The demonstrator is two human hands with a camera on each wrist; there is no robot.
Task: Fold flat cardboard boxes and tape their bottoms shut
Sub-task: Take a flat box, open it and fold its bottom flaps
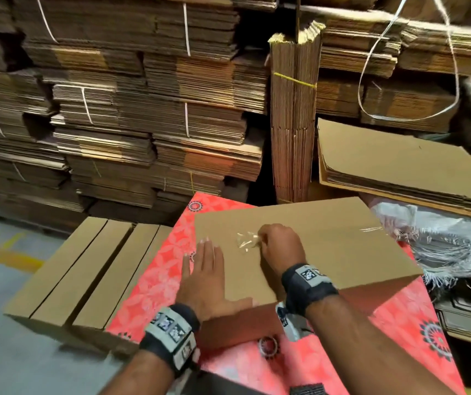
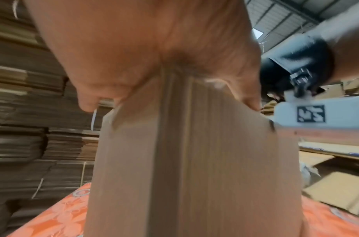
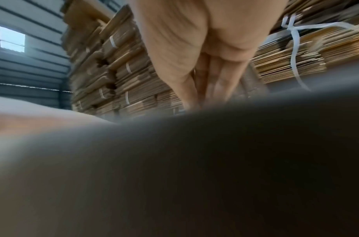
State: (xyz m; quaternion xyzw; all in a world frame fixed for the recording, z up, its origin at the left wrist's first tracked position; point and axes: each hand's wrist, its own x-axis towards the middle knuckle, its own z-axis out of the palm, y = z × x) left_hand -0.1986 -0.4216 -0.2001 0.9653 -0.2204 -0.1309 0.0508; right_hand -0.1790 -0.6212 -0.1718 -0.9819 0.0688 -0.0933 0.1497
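A brown cardboard box [image 1: 328,252] lies with one broad face up on the red patterned table [image 1: 154,280]. My left hand [image 1: 204,252] rests flat on the box's left end, fingers straight, thumb along the near edge. At the middle of the top face my right hand [image 1: 263,238] pinches a crumpled end of clear tape [image 1: 247,240]. A glint of tape [image 1: 371,229] shows near the box's right edge. The left wrist view has my palm [image 2: 134,56] over a box [image 2: 194,160] edge. In the right wrist view the curled fingers [image 3: 213,86] meet the blurred box surface [image 3: 194,160].
Several made-up boxes [image 1: 86,275] stand in a row left of the table. Strapped bundles of flat cardboard [image 1: 143,109] wall off the back. A loose pile of flat boxes [image 1: 399,172] and a white woven sack [image 1: 442,246] lie to the right.
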